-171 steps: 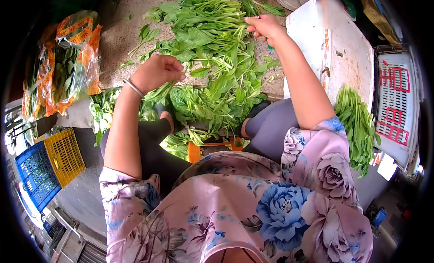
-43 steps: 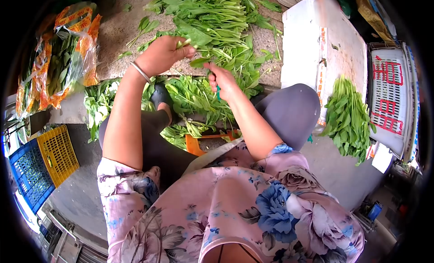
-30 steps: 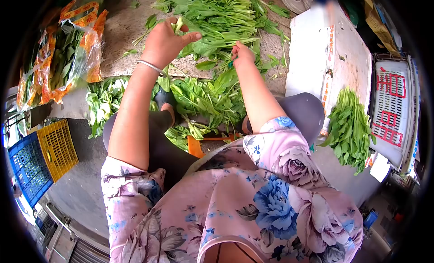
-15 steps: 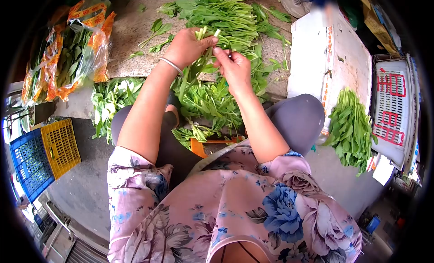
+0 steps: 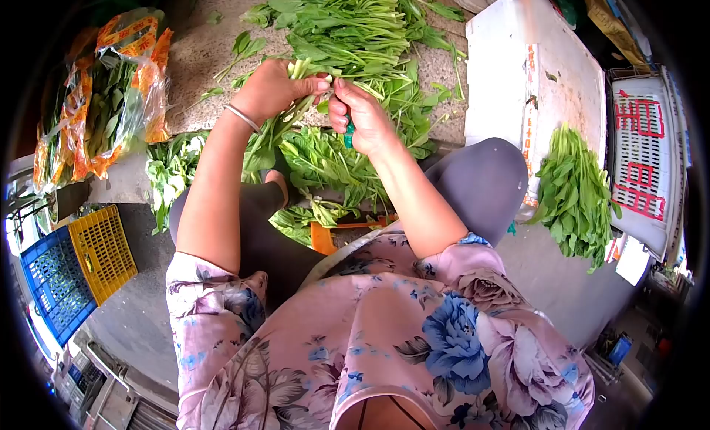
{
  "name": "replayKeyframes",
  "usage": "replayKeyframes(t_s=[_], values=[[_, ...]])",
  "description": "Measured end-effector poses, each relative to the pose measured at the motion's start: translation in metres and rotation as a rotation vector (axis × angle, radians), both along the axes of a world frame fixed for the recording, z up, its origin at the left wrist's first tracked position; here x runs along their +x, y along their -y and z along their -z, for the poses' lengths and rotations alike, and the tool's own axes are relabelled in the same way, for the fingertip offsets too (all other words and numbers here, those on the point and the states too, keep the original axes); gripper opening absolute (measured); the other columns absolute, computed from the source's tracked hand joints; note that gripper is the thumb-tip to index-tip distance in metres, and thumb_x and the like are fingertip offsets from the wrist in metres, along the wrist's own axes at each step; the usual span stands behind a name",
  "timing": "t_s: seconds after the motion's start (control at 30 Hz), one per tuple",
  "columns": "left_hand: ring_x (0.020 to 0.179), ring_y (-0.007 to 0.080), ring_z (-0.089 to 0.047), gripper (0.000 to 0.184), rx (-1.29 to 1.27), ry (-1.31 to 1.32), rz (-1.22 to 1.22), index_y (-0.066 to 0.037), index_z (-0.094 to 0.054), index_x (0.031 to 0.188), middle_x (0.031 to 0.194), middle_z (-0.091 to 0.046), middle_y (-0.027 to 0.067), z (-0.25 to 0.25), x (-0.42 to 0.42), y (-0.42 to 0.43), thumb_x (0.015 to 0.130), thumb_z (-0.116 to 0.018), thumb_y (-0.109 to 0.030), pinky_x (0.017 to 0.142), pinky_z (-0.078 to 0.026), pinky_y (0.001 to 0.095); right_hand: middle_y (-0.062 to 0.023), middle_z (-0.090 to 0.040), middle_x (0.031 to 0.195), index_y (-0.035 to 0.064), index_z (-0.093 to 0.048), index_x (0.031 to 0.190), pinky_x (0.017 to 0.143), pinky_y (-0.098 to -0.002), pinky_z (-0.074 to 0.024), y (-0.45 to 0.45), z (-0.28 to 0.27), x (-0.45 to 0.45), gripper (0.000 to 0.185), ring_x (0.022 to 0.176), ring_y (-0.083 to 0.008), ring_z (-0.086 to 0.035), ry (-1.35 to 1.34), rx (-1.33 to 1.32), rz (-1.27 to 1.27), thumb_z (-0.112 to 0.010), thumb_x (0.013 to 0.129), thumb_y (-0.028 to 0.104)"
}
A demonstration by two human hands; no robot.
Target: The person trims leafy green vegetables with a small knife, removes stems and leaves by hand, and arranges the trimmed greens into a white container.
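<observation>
A: What takes up the most room?

B: The stone slab [image 5: 196, 68] in front of the person, with the white box [image 5: 503, 60] at its right edge. After that, the heap of greens [image 5: 351, 31], lying at the far middle of the slab with most of its stems towards the right.

A: And nearer the person?

B: Loose leaves [image 5: 325, 160], strewn around the feet below the slab's edge. Plastic bags [image 5: 140, 42] printed in orange stand off to the left with greens inside, and a tidy bunch [image 5: 573, 197] lies by the white box on the right (what it rests on, I can't make out).

A: So how far along does it look?

B: Partway, I'd judge. That tidy bunch is gathered and so are the bagged greens, while a smaller handful is being put together now; the heap is a good size and lies ungathered.

A: Where are the hands?

B: Together, over the near part of the slab. The left hand [image 5: 274, 93] has its fingers wrapped round a handful of stems [image 5: 268, 145], pale ends poking up past the thumb, leaves hanging below. The right hand [image 5: 366, 116] is just beside it, thumb and forefinger pinched at those ends; whether a stem is caught between them I can't tell.

A: Anything smaller?

B: A green item [image 5: 349, 132] tucked in the right hand's curled fingers, too small to identify.
</observation>
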State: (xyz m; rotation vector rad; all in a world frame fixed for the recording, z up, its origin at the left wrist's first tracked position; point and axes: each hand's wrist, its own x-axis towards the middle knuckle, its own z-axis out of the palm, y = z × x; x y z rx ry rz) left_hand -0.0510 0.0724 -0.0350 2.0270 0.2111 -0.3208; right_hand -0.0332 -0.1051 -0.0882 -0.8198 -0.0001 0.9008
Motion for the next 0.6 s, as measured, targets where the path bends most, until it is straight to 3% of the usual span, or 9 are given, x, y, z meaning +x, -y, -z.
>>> replayKeyframes(t_s=[0.03, 0.1, 0.17, 0.23, 0.33, 0.37, 0.43, 0.5, 0.6], values=[[0.055, 0.0095, -0.051, 0.031, 0.0, -0.002, 0.003, -0.004, -0.066, 0.08, 0.064, -0.061, 0.0025, -0.004, -0.002, 0.0, 0.074, -0.068, -0.034, 0.053, -0.042, 0.0261, 0.005, -0.039, 0.06, 0.0125, -0.055, 0.104, 0.043, -0.0182, -0.0278, 0.003, 0.011, 0.001, 0.026, 0.049, -0.0054, -0.035, -0.002, 0.0, 0.003, -0.046, 0.09, 0.032], [0.053, 0.0079, -0.049, 0.033, -0.115, -0.082, -0.063, -0.003, -0.066, 0.073, 0.062, -0.06, 0.0016, -0.009, -0.001, -0.001, 0.076, -0.066, -0.036, 0.05, -0.04, 0.0248, 0.0048, -0.038, 0.059, 0.0137, -0.055, 0.102, 0.042, -0.0197, -0.0268, 0.012, 0.037, 0.008, 0.025, 0.047, -0.006, -0.034, -0.113, -0.308, 0.044, -0.047, 0.089, 0.034], [0.054, 0.007, -0.05, 0.034, -0.088, -0.092, -0.049, -0.002, -0.063, 0.079, 0.063, -0.061, 0.002, -0.009, 0.001, -0.004, 0.08, -0.063, -0.036, 0.051, -0.041, 0.0232, 0.0037, -0.04, 0.058, 0.011, -0.055, 0.1, 0.04, -0.0219, -0.0265, 0.014, 0.058, 0.02, 0.03, 0.045, -0.0067, -0.033, -0.141, -0.393, 0.123, -0.054, 0.085, 0.037], [0.055, 0.0076, -0.053, 0.035, -0.228, -0.04, -0.141, 0.0, -0.058, 0.087, 0.065, -0.062, 0.0038, -0.012, -0.002, 0.0, 0.083, -0.058, -0.035, 0.052, -0.042, 0.0233, 0.0022, -0.043, 0.059, 0.0078, -0.055, 0.094, 0.038, -0.0231, -0.0267, 0.014, 0.074, 0.04, 0.034, 0.043, -0.008, -0.034, -0.128, -0.621, 0.431, -0.062, 0.08, 0.038], [0.058, 0.0092, -0.056, 0.033, -0.143, 0.044, -0.1, 0.0, -0.054, 0.089, 0.064, -0.062, 0.0064, -0.001, 0.004, -0.007, 0.085, -0.055, -0.033, 0.053, -0.044, 0.0244, -0.0028, -0.05, 0.06, 0.0057, -0.053, 0.077, 0.036, -0.0249, -0.0279, 0.005, 0.097, 0.081, 0.032, 0.04, -0.0099, -0.037, -0.372, -0.716, 0.776, -0.069, 0.074, 0.032], [0.058, 0.0096, -0.057, 0.032, -0.059, 0.101, -0.081, 0.0, -0.055, 0.087, 0.063, -0.061, 0.0066, 0.0, 0.005, -0.008, 0.086, -0.054, -0.032, 0.054, -0.044, 0.0248, -0.0028, -0.05, 0.06, 0.0057, -0.053, 0.077, 0.036, -0.0249, -0.0279, 0.003, 0.101, 0.09, 0.032, 0.04, -0.0099, -0.037, -0.372, -0.717, 0.773, -0.069, 0.074, 0.032], [0.057, 0.0104, -0.054, 0.034, -0.05, 0.075, -0.098, 0.0, -0.052, 0.086, 0.062, -0.06, 0.006, -0.009, 0.008, -0.005, 0.088, -0.051, -0.034, 0.06, -0.043, 0.0246, -0.007, -0.052, 0.064, 0.0012, -0.048, 0.093, 0.038, -0.023, -0.0293, 0.003, 0.11, 0.106, 0.037, 0.044, -0.0132, -0.041, -0.509, -0.723, 0.73, -0.067, 0.078, 0.029], [0.049, 0.0112, -0.054, 0.033, -0.078, 0.134, -0.156, 0.001, -0.054, 0.084, 0.058, -0.058, 0.0059, -0.008, 0.011, -0.006, 0.084, -0.057, -0.032, 0.05, -0.043, 0.0256, -0.0072, -0.053, 0.066, 0.0013, -0.048, 0.094, 0.04, -0.0229, -0.0306, 0.008, 0.12, 0.111, 0.035, 0.048, -0.0137, -0.044, -0.483, -0.732, 0.673, -0.067, 0.077, 0.026], [0.048, 0.0117, -0.054, 0.033, 0.037, 0.115, -0.201, 0.0, -0.056, 0.08, 0.058, -0.057, 0.0061, -0.011, 0.014, -0.003, 0.081, -0.061, -0.032, 0.05, -0.043, 0.0265, -0.0048, -0.053, 0.066, 0.0035, -0.05, 0.089, 0.04, -0.0232, -0.0312, 0.011, 0.11, 0.105, 0.025, 0.052, -0.014, -0.051, -0.456, -0.599, 0.686, -0.067, 0.077, 0.019]])
